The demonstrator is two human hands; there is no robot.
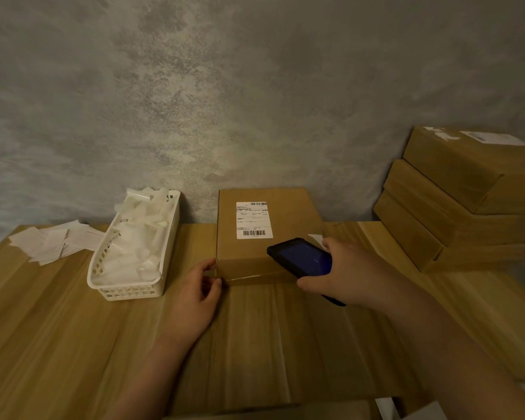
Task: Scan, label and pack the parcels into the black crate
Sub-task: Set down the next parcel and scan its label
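Parcel: brown cardboard box (264, 228) set flat on the wooden table (73, 328), near the wall, directly ahead.
Handling: rigid, squared card is judged stiff and fairly light; clear tape along the near edge looks slick, so a grip at two opposite side walls is favoured.
Label: white shipping label (254, 220) stuck on top, barcodes printed above and below; the text is too small to be read.
Left hand (194, 295): fingertips and thumb pressed against the near left corner, steadying it.
Right hand (340, 274): wrapped round a black handheld scanner (303, 262), dark blue screen lit, held over the near right corner.
Stack: three more boxes (467, 201) piled at the right, a partly torn label on the topmost.
Basket: white plastic basket (134, 286) of backing scraps at the left, loose paper slips (49, 242) beyond it.
Crate: not seen.
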